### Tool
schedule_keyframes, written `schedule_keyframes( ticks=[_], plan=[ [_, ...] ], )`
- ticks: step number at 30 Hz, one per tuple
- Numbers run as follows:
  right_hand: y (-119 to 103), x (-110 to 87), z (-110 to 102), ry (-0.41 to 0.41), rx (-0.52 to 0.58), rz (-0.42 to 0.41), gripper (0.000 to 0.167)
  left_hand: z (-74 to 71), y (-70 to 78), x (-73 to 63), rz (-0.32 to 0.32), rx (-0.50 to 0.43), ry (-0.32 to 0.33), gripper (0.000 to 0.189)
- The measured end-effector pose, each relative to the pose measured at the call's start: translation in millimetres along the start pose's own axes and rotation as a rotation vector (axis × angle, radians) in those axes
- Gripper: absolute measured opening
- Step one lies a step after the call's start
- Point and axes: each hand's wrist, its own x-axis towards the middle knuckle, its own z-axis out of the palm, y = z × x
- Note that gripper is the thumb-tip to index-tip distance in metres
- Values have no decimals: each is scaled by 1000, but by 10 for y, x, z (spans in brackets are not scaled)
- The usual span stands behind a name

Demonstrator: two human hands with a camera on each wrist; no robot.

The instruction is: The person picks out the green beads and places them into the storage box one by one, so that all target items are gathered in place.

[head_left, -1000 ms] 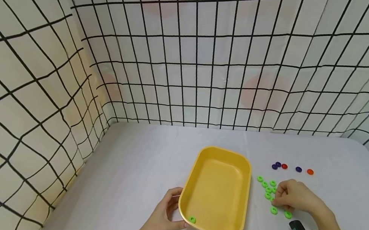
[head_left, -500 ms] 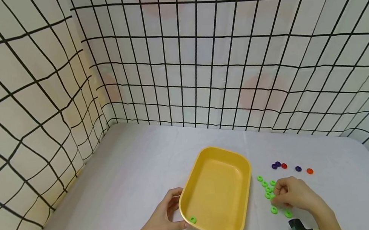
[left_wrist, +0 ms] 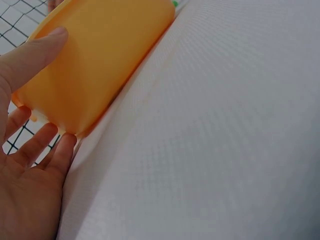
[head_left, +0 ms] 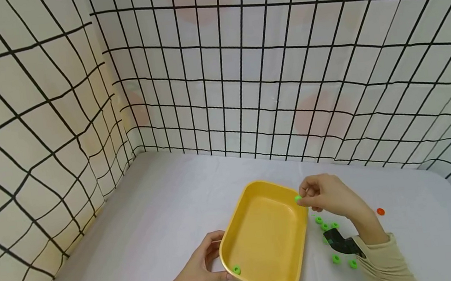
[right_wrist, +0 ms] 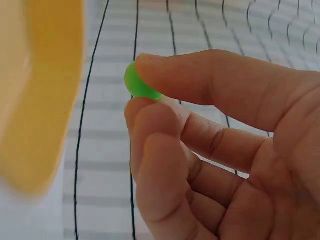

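Note:
My right hand (head_left: 327, 195) pinches a small round green button (right_wrist: 141, 82) between thumb and fingertips. In the head view it is just over the far right rim of a shallow yellow tray (head_left: 266, 233); in the right wrist view the tray's edge lies left of the fingers. My left hand (head_left: 200, 264) holds the tray's near left corner, its thumb against one outer wall and its fingertips at the lower edge in the left wrist view. One green button (head_left: 236, 270) lies inside the tray by that corner.
Several loose green buttons (head_left: 336, 259) lie on the white cloth right of the tray, partly covered by the right wrist's black camera (head_left: 341, 243). An orange-red button (head_left: 380, 211) sits farther right. Black-gridded white walls (head_left: 220, 90) rise behind and at both sides.
My right hand has lifted from the green buttons and moved up and left to the tray's far right rim, carrying one. Its arm now covers the purple buttons. The left hand stays put.

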Motion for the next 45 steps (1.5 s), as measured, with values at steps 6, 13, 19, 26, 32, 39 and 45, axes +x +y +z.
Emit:
schedule_keyframes(
  ticks=[6, 13, 19, 26, 32, 39, 45],
  plan=[
    [-341, 348, 235, -98, -45, -102, 13, 10, 15, 19, -4, 22, 8, 78],
    [-558, 551, 611, -228, -171, -174, 16, 1, 11, 1, -39, 37, 17, 78],
    [-641, 612, 804, -269, -215, -157, 20, -2, 19, -15, -50, 42, 18, 77],
    [-620, 639, 973, -327, -210, -136, 21, -4, 10, -7, -21, 27, 3, 77],
    [-592, 648, 1095, -349, -199, -103, 29, -4, 8, -6, -28, 23, 2, 76],
    [-616, 623, 1244, -387, -208, -54, 29, 2, 17, 4, -49, 15, 8, 76],
    [-615, 618, 1370, -409, -246, 3, 25, 4, 17, -2, -56, 46, 17, 76]
  ],
)
